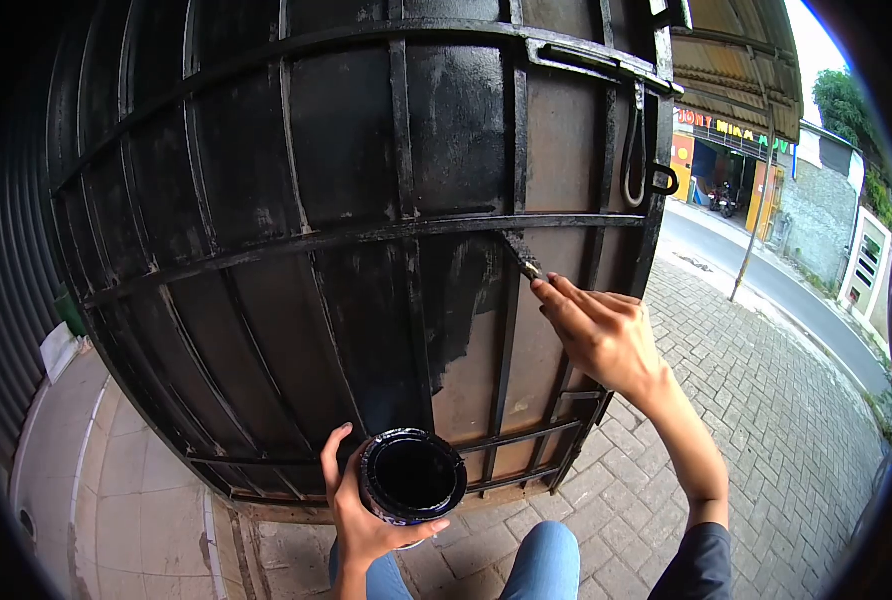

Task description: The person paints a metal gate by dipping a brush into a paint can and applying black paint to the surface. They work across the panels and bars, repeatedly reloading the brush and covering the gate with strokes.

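My left hand (pixel 363 525) is wrapped round a can of black paint (pixel 413 475), whose open top faces up near my knees. In my right hand (pixel 606 335) is a paintbrush (pixel 524 257), held by its handle. Its dark bristles touch the metal gate (pixel 366 160) just below a horizontal bar, beside a vertical rib. Wet black paint (pixel 451 300) covers part of the panel left of the brush, with a ragged lower edge. The panel (pixel 476 385) below and right of that edge is brownish.
A latch bolt with a hanging handle (pixel 634 155) sits at the gate's upper right. Paving blocks (pixel 766 370) stretch to a road (pixel 736 240) on the right. A corrugated wall (pixel 6 300) stands left. A thin pole (pixel 754 230) holds up a roof.
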`<act>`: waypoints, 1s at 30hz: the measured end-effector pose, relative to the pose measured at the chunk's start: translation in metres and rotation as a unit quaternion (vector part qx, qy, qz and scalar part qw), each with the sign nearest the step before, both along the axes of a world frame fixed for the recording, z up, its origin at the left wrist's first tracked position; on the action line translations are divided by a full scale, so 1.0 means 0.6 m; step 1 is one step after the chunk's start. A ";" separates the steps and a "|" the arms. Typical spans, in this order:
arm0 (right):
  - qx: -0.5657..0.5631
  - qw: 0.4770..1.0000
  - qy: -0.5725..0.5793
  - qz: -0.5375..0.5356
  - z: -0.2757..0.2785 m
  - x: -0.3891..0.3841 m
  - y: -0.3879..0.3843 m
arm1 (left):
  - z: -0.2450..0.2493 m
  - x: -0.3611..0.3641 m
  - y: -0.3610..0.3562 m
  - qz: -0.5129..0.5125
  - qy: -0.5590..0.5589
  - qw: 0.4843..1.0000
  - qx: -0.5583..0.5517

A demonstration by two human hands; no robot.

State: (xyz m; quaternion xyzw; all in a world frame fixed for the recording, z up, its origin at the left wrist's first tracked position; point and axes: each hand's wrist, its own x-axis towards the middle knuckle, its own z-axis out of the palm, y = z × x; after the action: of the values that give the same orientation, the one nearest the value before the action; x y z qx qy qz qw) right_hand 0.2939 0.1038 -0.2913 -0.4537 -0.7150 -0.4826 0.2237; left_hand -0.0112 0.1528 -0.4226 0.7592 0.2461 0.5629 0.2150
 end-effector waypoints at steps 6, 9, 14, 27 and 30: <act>-0.064 0.996 -0.042 -0.038 -0.089 -0.014 0.017 | 0.001 0.000 0.001 0.000 0.009 1.000 0.005; -0.135 0.990 -0.039 -0.008 -0.097 -0.029 -0.001 | -0.001 -0.009 0.004 0.009 0.023 1.000 0.011; -0.004 0.999 0.050 -0.005 -0.035 -0.023 0.004 | 0.004 -0.006 0.004 0.008 0.017 1.000 0.001; -0.096 0.994 -0.029 -0.031 -0.066 -0.039 0.031 | 0.007 0.013 0.008 -0.015 -0.012 1.000 -0.022; -0.108 0.993 -0.040 0.001 -0.061 -0.048 0.013 | 0.008 0.005 0.009 -0.007 0.009 1.000 -0.001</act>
State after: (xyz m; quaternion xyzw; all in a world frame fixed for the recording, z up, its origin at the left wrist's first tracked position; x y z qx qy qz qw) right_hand 0.2652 0.1113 -0.3281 -0.4545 -0.7718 -0.4204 0.1452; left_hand -0.0081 0.1579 -0.4181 0.7659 0.2429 0.5543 0.2173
